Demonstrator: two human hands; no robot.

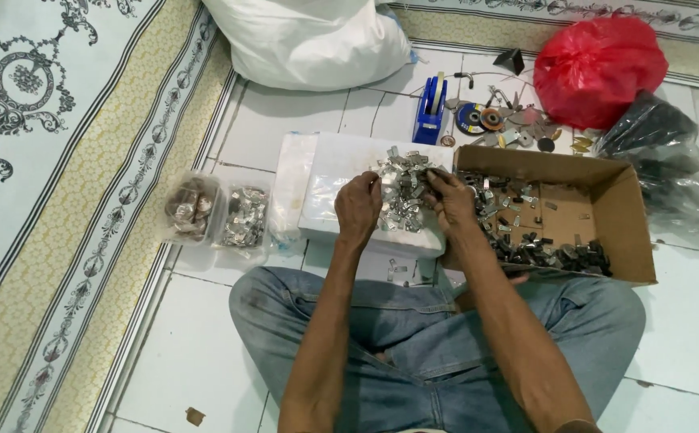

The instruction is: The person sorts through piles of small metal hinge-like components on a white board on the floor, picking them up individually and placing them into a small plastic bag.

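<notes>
On the tiled floor, a person in jeans sits cross-legged before a white box [341, 172] bearing a heap of small metal clips [404, 192]. The left hand [357, 207] rests at the heap's left edge, its fingers curled on the clips; whether they pinch one cannot be told. The right hand [451, 200] touches the heap's right side, fingers bent, its hold equally unclear. Just right lies a cardboard box [606, 208] with dark parts. Left sit two clear bags [217, 212]; far off, a blue tape dispenser [429, 112] and a red bag [598, 68].
</notes>
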